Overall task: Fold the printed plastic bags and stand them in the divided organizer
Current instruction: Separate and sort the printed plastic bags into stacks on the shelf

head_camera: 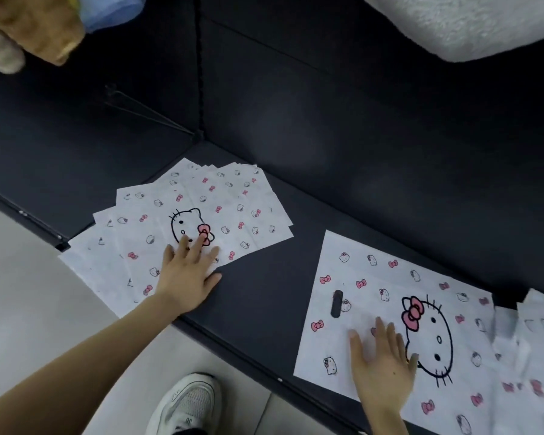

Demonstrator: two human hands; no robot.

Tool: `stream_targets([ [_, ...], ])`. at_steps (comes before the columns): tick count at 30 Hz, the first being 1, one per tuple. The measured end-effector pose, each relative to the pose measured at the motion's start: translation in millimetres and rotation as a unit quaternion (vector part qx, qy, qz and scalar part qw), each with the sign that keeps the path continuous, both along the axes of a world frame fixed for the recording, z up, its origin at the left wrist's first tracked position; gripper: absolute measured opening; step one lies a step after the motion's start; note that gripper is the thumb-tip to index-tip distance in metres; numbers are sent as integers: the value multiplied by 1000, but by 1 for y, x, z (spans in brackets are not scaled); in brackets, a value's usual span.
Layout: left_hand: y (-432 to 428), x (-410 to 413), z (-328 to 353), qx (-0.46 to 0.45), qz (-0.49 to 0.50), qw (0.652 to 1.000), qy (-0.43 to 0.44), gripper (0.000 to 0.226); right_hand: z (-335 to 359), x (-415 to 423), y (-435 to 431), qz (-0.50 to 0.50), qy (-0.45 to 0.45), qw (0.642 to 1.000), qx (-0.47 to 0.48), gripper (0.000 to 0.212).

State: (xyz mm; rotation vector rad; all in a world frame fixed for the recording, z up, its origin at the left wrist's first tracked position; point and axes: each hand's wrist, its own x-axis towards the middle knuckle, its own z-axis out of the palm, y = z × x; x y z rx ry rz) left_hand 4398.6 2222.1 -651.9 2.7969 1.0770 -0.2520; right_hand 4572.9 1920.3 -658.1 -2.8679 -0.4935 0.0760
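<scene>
On bags (233, 211), left hand (187, 273), right hand (382, 364) (flat)

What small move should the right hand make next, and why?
Probably fold the single bag in half: it lies flat and unfolded under the open right hand, while the left hand only rests on the fanned stack.

white bags (182, 221) with pink bows, dark sofa (358, 136).

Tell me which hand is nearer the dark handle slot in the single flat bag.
Right. The right hand rests on that bag, beside the handle slot; the left hand rests on the fanned stack further left.
</scene>
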Motion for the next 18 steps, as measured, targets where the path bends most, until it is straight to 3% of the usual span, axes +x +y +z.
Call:
stream_targets([
  [2, -18, 14, 9, -19, 40, 999, -13, 52, 2, 5, -21, -19, 11, 999, -24, 87],
  [5, -53, 37, 24, -46, -40, 995, -79, 45, 0, 8, -39, -16, 31, 998, -49, 62],
  [8, -87, 61, 37, -118, -72, 980, -145, 42, -6, 2, -47, -14, 15, 1000, 12, 51],
  [12, -110, 81, 49, -253, -13, 961, -107, 48, 6, -3, -46, -22, 24, 994, 104, 18],
  [15, -114, 90, 70, -277, 32, 954, -114, 51, 31, 2, -44, -91, 111, 964, 225, 19],
  [18, -116, 99, 96, -373, 133, 910, -122, 67, 62, 8, -45, -109, 175, 927, 314, 20],
])
